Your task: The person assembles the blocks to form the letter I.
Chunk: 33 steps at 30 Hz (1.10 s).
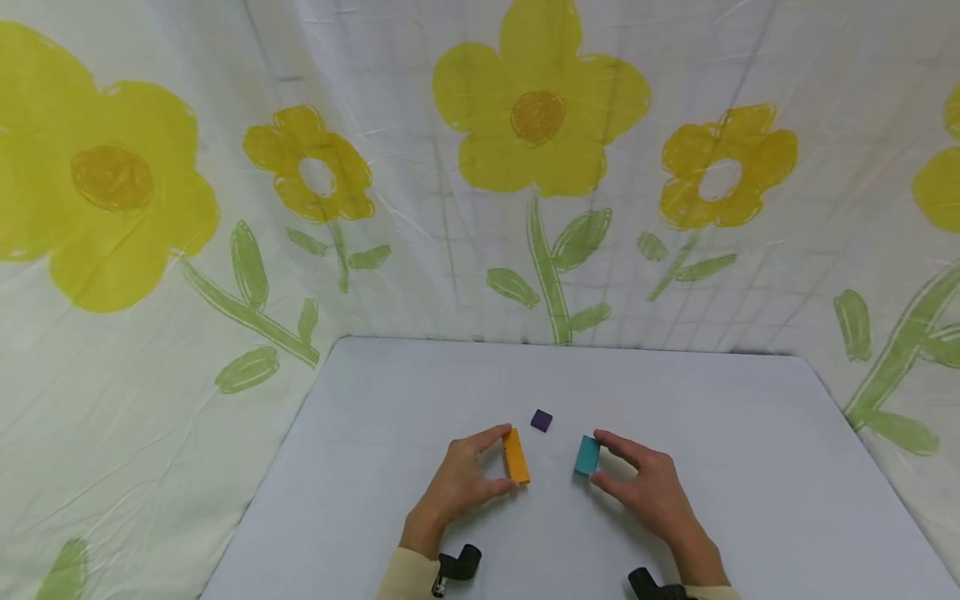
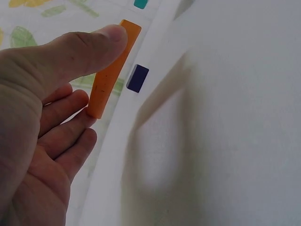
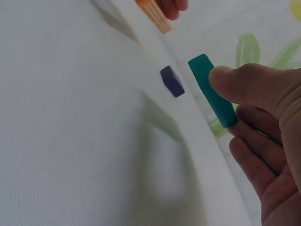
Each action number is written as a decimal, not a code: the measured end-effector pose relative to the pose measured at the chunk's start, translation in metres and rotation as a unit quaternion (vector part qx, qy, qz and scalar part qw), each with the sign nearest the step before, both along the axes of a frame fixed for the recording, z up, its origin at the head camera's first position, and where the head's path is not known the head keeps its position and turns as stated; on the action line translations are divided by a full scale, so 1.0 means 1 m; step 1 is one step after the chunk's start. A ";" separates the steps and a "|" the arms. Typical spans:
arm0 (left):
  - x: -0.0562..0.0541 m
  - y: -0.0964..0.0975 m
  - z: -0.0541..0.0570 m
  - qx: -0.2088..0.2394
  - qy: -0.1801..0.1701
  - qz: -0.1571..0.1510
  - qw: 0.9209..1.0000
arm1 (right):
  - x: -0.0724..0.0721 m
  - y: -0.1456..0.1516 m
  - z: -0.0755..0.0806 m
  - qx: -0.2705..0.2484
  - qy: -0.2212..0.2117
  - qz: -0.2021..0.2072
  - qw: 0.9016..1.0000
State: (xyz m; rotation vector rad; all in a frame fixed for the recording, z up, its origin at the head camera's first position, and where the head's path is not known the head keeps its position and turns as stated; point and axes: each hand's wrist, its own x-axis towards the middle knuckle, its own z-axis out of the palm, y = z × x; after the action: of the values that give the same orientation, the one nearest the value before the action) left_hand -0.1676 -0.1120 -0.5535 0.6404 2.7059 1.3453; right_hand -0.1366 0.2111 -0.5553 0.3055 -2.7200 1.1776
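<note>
My left hand point(image 1: 463, 479) pinches an orange block point(image 1: 516, 457) by its two ends, between thumb and fingers. In the left wrist view the orange block point(image 2: 112, 73) appears long and narrow, raised over the white surface with a shadow below. A shorter teal block point(image 1: 587, 456) is pinched the same way by my right hand point(image 1: 648, 487). The right wrist view shows the teal block point(image 3: 212, 90) also held above the surface. Between and beyond the hands lies a small dark purple block point(image 1: 542, 420), touched by neither hand.
The white table point(image 1: 360, 400) has its far edge against a hanging cloth point(image 1: 405, 275) printed with yellow flowers. Black wrist devices point(image 1: 459, 563) sit on both forearms near the table's front.
</note>
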 end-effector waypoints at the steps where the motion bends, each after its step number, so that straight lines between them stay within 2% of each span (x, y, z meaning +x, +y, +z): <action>1: 0.000 0.001 0.001 -0.001 -0.001 -0.002 1.000 | 0.001 0.000 0.001 -0.001 -0.001 0.000 1.000; 9: -0.001 0.009 0.008 -0.010 0.000 -0.022 1.000 | 0.006 -0.001 0.013 0.002 0.005 0.006 1.000; 22: -0.003 0.023 0.007 -0.022 -0.020 -0.045 0.999 | 0.020 -0.006 0.029 0.003 -0.019 0.011 1.000; 29: -0.005 0.029 0.005 -0.042 -0.027 -0.051 0.997 | 0.027 -0.016 0.028 0.001 -0.013 0.029 0.999; 33: -0.009 0.031 0.003 -0.052 -0.019 -0.058 0.997 | 0.031 -0.021 0.026 -0.005 -0.007 0.042 0.999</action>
State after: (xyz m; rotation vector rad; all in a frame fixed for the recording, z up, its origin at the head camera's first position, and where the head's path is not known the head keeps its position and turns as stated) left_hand -0.1764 -0.0808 -0.5506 0.7420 2.6425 1.1702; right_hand -0.1055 0.1902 -0.5294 0.4158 -2.7364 1.2180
